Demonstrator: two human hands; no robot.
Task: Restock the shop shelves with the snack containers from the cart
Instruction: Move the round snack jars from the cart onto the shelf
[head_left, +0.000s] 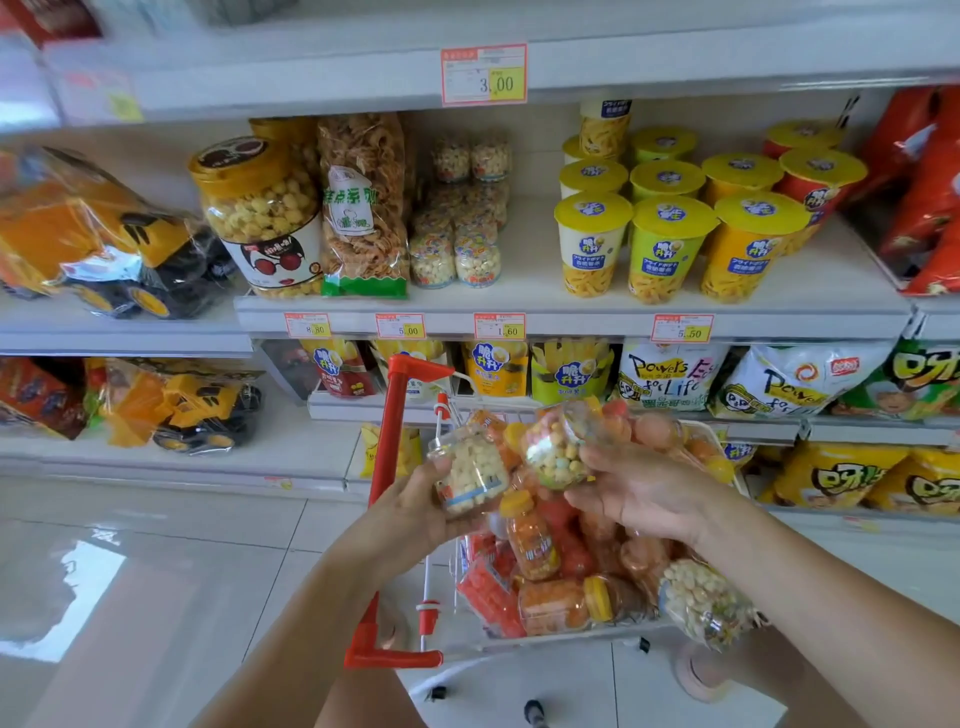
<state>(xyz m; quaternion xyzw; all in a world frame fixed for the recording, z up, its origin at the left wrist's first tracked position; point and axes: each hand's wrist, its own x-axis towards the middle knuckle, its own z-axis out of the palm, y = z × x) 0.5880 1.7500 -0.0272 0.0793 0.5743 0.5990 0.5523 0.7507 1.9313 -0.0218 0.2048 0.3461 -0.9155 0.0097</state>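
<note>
My left hand (415, 512) grips a clear jar of pale puffs (470, 475), fingers curled round its side. My right hand (639, 491) holds a second jar of coloured balls (553, 452) just beside it. Both jars are raised above the red-framed cart (387, 441), whose basket is heaped with orange bottles (532, 545) and more snack jars. On the middle shelf (535, 283) ahead, matching small jars (457, 254) stand stacked between a bag of twists (363, 208) and yellow-lidded cups (670, 244).

Clear jar of pale puffs (470, 475), tilted; multicoloured-ball jar (556, 452) just beside it; both above the container-filled cart (387, 441).
</note>
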